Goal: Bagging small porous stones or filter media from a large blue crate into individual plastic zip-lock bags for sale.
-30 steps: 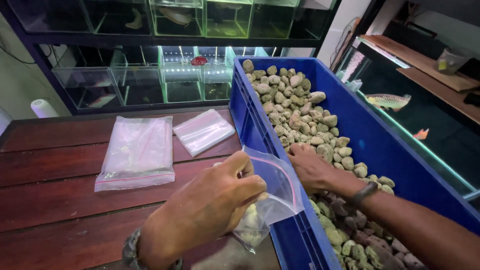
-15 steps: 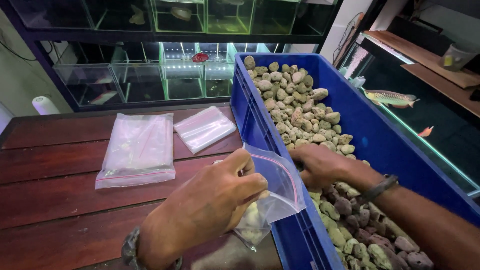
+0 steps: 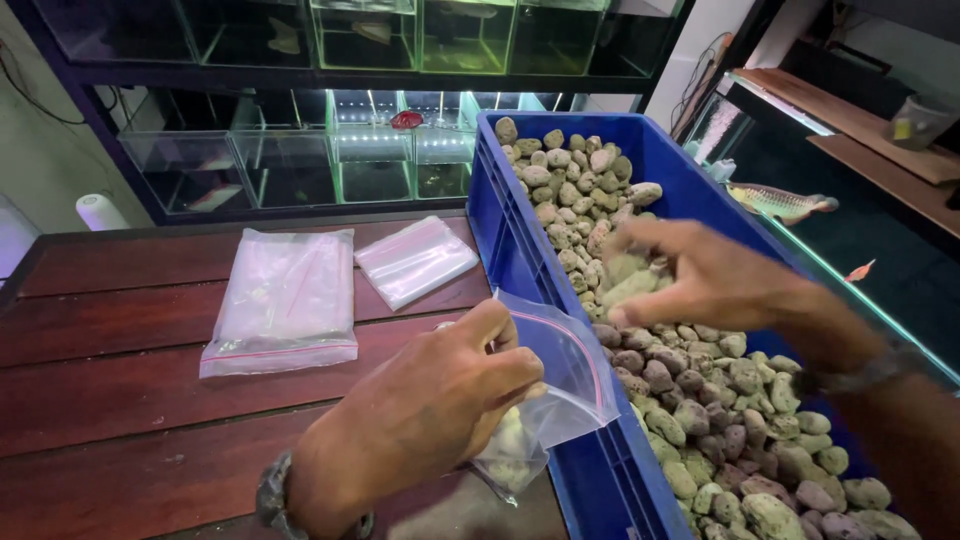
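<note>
At lower centre of the frame, the left hand (image 3: 430, 400) is pinching open a clear zip bag (image 3: 560, 385), partly filled with stones and hanging against the blue crate (image 3: 520, 240). Right of centre, the right hand (image 3: 700, 275) is gripping pale stones (image 3: 630, 285) in closed fingers above the crate's pebbles, near the bag's mouth.
</note>
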